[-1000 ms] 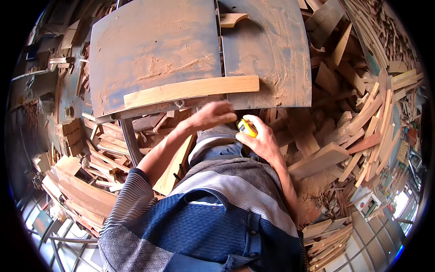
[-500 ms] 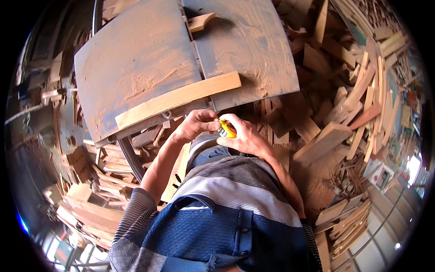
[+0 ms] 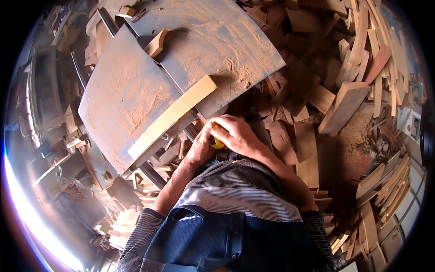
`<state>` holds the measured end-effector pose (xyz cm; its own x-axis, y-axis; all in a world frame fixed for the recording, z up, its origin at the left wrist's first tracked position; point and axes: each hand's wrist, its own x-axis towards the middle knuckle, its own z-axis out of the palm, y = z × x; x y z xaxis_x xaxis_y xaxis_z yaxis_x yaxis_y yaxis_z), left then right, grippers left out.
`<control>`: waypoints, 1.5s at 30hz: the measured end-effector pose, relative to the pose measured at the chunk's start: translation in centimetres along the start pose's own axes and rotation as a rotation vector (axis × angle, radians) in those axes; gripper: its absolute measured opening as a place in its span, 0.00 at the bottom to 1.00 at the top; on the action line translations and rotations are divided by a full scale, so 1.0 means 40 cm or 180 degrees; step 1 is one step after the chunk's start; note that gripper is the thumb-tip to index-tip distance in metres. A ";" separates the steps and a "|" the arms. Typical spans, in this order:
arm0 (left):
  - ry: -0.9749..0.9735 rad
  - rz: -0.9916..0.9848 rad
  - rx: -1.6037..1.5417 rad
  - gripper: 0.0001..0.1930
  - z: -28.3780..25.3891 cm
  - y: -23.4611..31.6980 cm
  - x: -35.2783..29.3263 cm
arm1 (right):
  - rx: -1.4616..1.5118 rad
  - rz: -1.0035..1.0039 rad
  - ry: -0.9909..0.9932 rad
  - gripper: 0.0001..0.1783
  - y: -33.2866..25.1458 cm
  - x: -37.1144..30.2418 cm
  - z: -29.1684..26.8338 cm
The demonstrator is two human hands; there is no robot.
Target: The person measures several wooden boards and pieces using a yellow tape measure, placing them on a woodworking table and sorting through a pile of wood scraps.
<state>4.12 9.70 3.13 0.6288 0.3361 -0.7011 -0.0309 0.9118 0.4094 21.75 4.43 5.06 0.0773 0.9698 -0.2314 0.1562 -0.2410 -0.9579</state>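
Observation:
In front of my waist, both hands are closed round a small yellow tape measure (image 3: 216,143), most of which my fingers cover. My right hand (image 3: 238,134) wraps over it from the right. From the left, my left hand (image 3: 198,148) curls against it, its fingertips partly hidden behind the right hand. Just beyond my hands, a pale wooden board (image 3: 174,119) lies slantwise along the near edge of a metal machine table (image 3: 226,47) dusted with sawdust.
A short wood block (image 3: 157,43) lies farther back on the metal table, by the slot between its two plates. Offcuts (image 3: 319,97) pile up on the right, with a thick plank (image 3: 346,106) among them. More stacked wood (image 3: 124,225) lies at lower left.
My view has turned, so the table and board appear more tilted. My hands have drawn closer together, and the right hand now covers more of the tape measure.

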 end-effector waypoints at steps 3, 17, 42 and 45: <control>-0.0184 -0.0233 0.1294 0.35 0.012 0.024 0.019 | 0.0794 0.0592 0.0089 0.13 0.034 -0.035 -0.074; -0.0068 -0.0756 0.2763 0.44 0.202 0.052 0.120 | 0.1551 0.1182 0.0106 0.11 0.125 -0.142 -0.230; 0.0730 0.2752 0.1901 0.13 0.184 -0.005 0.094 | 0.0544 0.0211 -0.1506 0.33 -0.011 0.136 -0.228; 0.1112 0.3126 0.2120 0.12 0.124 -0.014 0.099 | 0.0603 0.0164 -0.1339 0.36 -0.030 0.117 -0.145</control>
<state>10.46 9.35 3.03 0.3182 0.9480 -0.0055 0.0932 -0.0255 0.9953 27.64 9.03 6.10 -0.3320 0.8973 -0.2909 -0.0230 -0.3160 -0.9485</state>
